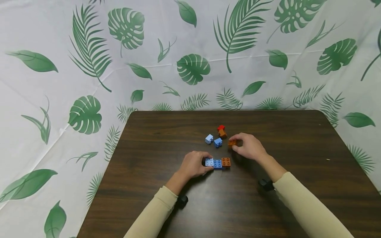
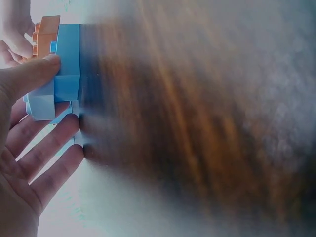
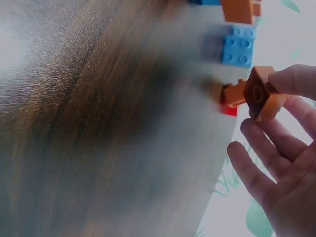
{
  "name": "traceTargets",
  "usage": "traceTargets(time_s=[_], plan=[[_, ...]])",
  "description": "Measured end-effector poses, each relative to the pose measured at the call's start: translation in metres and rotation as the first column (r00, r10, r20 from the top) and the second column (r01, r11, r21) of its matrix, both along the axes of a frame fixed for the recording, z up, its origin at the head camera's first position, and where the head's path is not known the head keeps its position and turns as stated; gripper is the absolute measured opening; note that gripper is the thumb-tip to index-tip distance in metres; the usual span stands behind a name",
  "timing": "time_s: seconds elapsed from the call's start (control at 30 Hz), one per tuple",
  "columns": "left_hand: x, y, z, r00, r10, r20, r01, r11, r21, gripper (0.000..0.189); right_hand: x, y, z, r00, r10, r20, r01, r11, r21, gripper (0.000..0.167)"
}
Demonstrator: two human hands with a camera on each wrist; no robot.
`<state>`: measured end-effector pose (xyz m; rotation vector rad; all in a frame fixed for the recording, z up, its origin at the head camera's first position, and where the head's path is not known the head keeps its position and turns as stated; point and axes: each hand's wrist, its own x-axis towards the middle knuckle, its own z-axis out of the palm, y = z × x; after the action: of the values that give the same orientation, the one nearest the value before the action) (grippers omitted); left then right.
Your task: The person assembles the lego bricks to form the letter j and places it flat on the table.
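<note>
Dark wood-grain table (image 1: 166, 135), white leaf-print cloth (image 1: 160, 26) behind, left hand (image 1: 193, 164) gripping joined bricks (image 1: 217, 164), right hand (image 1: 249, 146) pinching orange brick (image 1: 232, 143)

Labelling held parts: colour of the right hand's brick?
The brick is orange, clearest in the right wrist view.

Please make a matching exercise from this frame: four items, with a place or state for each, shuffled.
Items
1. Left hand
2. Right hand
3. Red brick
4. Loose pale blue brick

Places and states, head view
A. Holding a single orange brick
B. Farthest from the person among the bricks
C. Gripping the joined bricks at their pale blue end
D. Leftmost in the loose cluster

Pairs: 1-C, 2-A, 3-B, 4-D
</note>
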<state>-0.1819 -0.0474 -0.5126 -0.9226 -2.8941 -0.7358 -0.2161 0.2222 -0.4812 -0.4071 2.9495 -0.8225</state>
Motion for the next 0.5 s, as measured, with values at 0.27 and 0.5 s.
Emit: traceTargets(time_s=[0.27, 0.5], plan=[[-0.001, 0.0, 0.0, 1.0, 0.002, 0.008, -0.002, 1.0, 0.009, 0.034, 0.023, 0.0, 0.015, 0.998, 0.069, -0.001, -0.069, 0.995, -0.07, 0.018], [-0.002, 0.0, 0.0, 1.0, 0.001, 0.027, -0.001, 1.0, 0.001, 0.034, 0.04, -0.009, 0.02, 0.982, 0.19, -0.015, -0.19, 0.975, -0.112, 0.019]])
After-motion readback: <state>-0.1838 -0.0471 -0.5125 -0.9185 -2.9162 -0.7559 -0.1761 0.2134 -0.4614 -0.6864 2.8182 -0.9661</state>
